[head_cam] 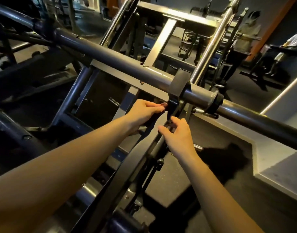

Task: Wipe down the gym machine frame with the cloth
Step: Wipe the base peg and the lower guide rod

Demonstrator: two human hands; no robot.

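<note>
Evidently early: left hand (pixel 144 111) is clamping fingers (pixel 157 108) on a dark cloth (pixel 155 116) at the bracket (pixel 173 105), right hand (pixel 176 137) at five o'clock gripping a bar (pixel 167 125); most frame (pixel 127 64) seemingly waiting.

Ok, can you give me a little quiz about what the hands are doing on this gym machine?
1. True or false: the right hand hangs free and touches nothing.
2. Which hand holds the dark cloth? A) the left hand B) the right hand C) neither
3. Fill the gap: the black bracket clamps round the big grey ____.

Key:
1. False. Its fingers curl round a slanted bar of the frame.
2. A
3. tube
</note>
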